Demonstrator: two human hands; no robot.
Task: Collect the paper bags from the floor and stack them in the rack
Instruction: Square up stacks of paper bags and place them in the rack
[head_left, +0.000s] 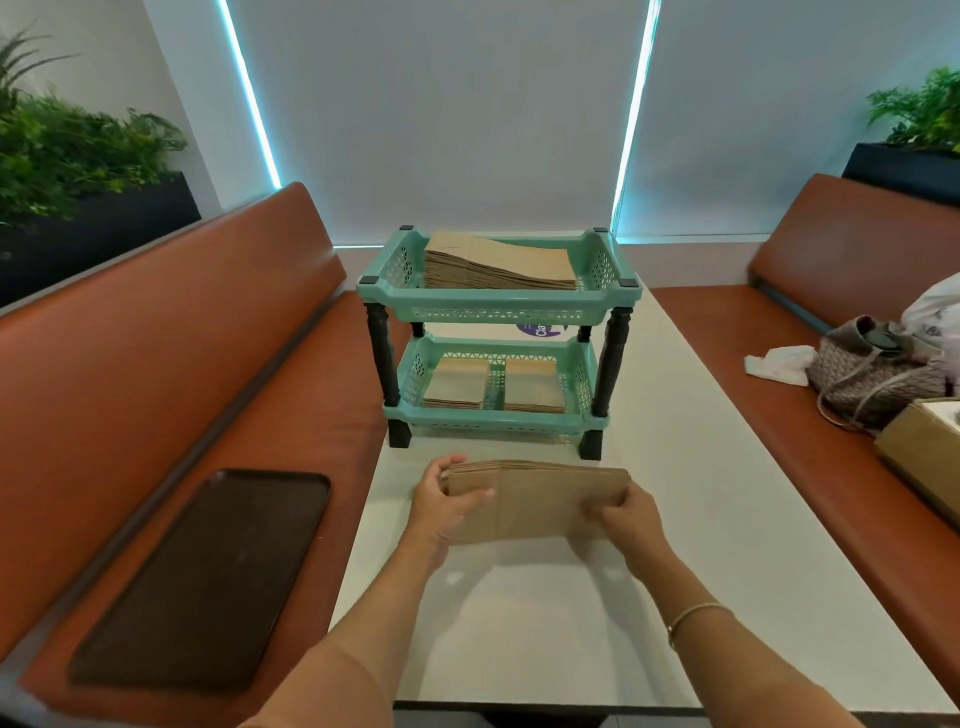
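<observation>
Both arms reach forward; left hand (445, 503) and right hand (626, 519) each grip an end of a flat brown paper bag bundle (537, 501), held just above the white worktop (701, 545). Beyond the hands: teal perforated plastic rack (498, 306), black posts, kraft bags on both tiers. Left of the hands, dark tray (208, 577) on the orange bench.

- both arms stretched forward, forearms angling in toward each other
- left hand (445, 503) curled round the left end of a flat stack of paper bags (537, 501) — thumb on the near face
- right hand (626, 522) grips the right end, thin bracelet on that wrist
</observation>
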